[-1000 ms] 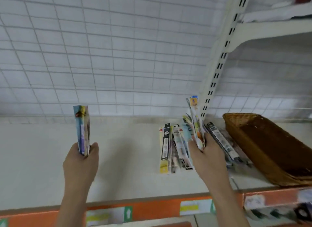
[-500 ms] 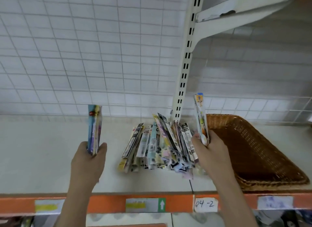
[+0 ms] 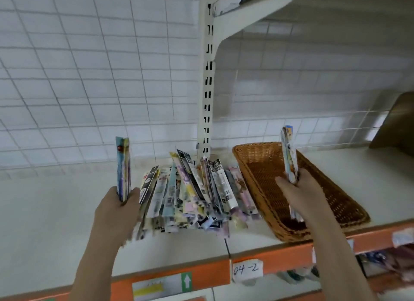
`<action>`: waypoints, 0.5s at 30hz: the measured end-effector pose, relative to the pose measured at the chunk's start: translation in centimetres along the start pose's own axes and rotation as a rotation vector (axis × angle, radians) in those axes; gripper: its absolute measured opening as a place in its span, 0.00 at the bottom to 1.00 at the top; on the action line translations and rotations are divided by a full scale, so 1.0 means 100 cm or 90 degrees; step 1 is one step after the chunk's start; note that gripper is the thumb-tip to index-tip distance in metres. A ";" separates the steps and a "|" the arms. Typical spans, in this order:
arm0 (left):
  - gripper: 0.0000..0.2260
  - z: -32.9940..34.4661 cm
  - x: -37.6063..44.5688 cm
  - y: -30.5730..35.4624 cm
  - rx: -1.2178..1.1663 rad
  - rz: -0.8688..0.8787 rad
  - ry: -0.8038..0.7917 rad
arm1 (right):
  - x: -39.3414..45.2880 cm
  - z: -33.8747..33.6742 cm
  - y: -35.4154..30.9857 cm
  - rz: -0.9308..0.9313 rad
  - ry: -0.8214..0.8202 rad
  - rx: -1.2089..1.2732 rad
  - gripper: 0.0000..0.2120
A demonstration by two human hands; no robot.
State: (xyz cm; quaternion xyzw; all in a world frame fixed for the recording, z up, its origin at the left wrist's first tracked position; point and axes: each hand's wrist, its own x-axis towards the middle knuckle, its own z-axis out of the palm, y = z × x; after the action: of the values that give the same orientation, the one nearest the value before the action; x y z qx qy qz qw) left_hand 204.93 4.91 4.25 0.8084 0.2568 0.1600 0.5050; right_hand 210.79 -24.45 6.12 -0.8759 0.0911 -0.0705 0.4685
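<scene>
Packet pile [image 3: 190,195] lies on the shelf [image 3: 44,211] between the hands. At its nine o'clock the left hand [image 3: 116,213] grips upright blue packets [image 3: 123,166]. At three o'clock the right hand [image 3: 300,197] grips a slim packet [image 3: 289,157] above the wicker basket [image 3: 336,199].

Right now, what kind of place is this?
Probably a shop. The white shelf has an orange price rail with a handwritten label, slim packets lie piled beside a wicker basket, and the left hand and right hand grip more.
</scene>
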 end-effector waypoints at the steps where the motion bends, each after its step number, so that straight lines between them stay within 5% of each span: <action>1: 0.12 0.004 -0.002 0.003 -0.003 -0.008 -0.004 | 0.007 -0.005 0.004 0.014 -0.013 -0.022 0.07; 8: 0.13 0.033 -0.022 0.035 -0.052 -0.064 -0.002 | 0.047 -0.028 0.040 0.120 -0.158 -0.233 0.15; 15: 0.15 0.079 -0.068 0.066 -0.034 -0.082 0.015 | 0.053 -0.036 0.056 0.030 -0.269 -0.243 0.11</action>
State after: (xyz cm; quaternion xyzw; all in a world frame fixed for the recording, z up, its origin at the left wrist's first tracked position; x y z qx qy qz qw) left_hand 205.15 -7.13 6.71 0.7744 0.3098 0.1433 0.5327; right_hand 214.66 -31.60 3.67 -0.9412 0.0232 0.1429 0.3052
